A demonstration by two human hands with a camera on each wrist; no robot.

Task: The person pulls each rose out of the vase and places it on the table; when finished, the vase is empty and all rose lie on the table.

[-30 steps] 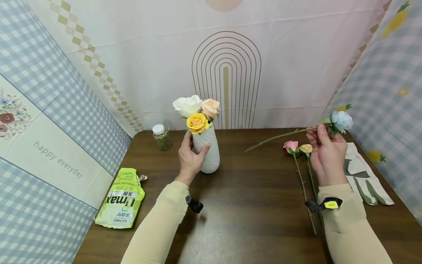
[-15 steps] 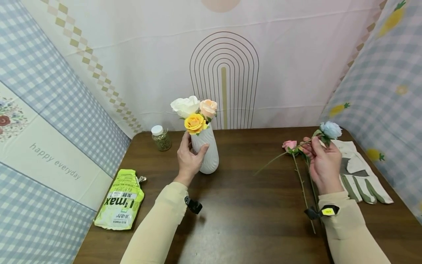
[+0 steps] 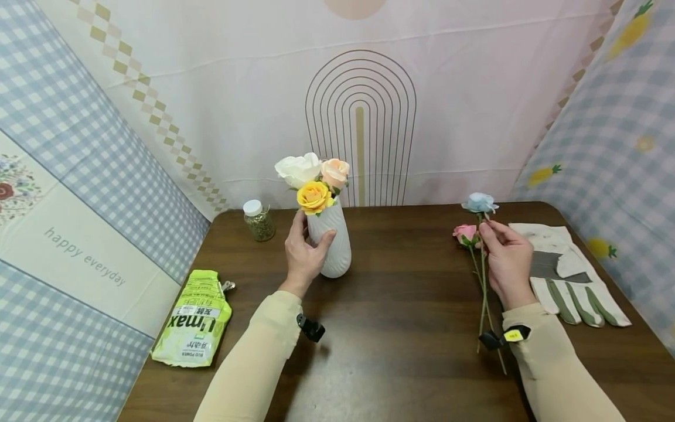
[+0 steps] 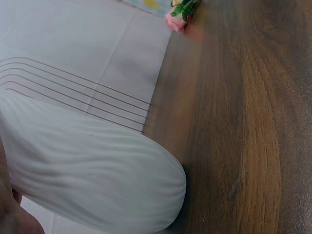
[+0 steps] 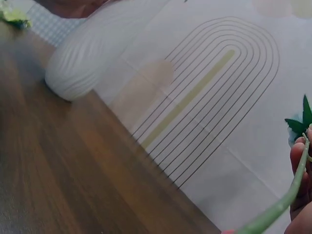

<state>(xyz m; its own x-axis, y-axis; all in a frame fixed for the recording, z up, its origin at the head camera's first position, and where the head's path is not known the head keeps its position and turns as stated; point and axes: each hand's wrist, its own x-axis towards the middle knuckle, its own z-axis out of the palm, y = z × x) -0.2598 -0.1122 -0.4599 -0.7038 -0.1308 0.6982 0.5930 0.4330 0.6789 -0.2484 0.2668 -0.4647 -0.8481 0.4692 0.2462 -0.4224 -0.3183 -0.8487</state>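
Note:
In the head view my left hand (image 3: 306, 255) grips the upper part of a white ribbed vase (image 3: 336, 249), thumb on the near side. Out of its mouth rise a white rose (image 3: 299, 170), a peach rose (image 3: 335, 173) and a yellow rose (image 3: 314, 197). My right hand (image 3: 508, 261) pinches a blue artificial flower (image 3: 480, 203) just below its bloom, the stem hanging down. The right wrist view shows that green stem (image 5: 280, 207) close up. Behind the stem lies a pink rose (image 3: 465, 234); the yellowish rose beside it is hidden by my hand in the head view.
A white and green work glove (image 3: 572, 275) lies at the right edge of the brown table (image 3: 401, 351). On the left are a small jar (image 3: 259, 221) with a white lid and a clipped green-yellow pouch (image 3: 195, 319). Patterned cloth walls surround the table.
The blue flower swings from nearly level, stem pointing left, to upright with the stem downward. My right hand shifts a little left and turns. The left hand stays on the vase.

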